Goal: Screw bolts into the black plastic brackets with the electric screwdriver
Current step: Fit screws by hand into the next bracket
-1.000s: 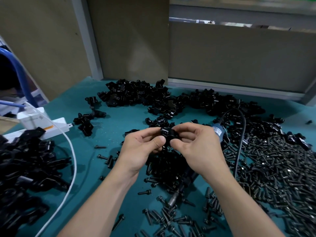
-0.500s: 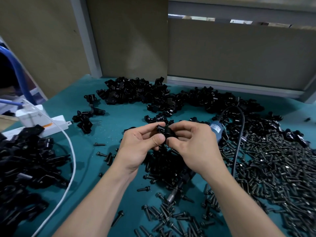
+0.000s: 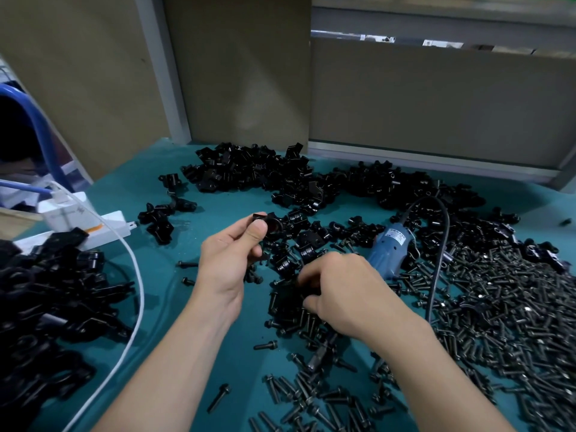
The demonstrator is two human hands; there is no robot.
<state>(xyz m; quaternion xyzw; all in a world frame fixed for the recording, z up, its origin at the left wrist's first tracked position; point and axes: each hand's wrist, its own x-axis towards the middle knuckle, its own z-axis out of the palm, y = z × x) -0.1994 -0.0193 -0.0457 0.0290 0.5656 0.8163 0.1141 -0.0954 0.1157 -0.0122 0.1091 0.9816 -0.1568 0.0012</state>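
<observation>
Brackets like the black plastic bracket (image 3: pixel 270 224) pinched in our left hand (image 3: pixel 229 260) at 11 o'clock look light and stiff, best held by the edges, while our right hand (image 3: pixel 343 294) closes over bolts (image 3: pixel 498 307) on the counter (image 3: pixel 131 194), its grip hidden.

My left hand (image 3: pixel 229 260) pinching a black plastic bracket (image 3: pixel 268 222) raised over the teal table (image 3: pixel 156 272), my right hand (image 3: pixel 346 294) fingers curled down among dark loose bolts (image 3: pixel 498 307), blue electric screwdriver (image 3: pixel 389 249) lying just beyond it, bracket heap (image 3: pixel 258 169) far, white cable (image 3: pixel 134 275) left.
</observation>
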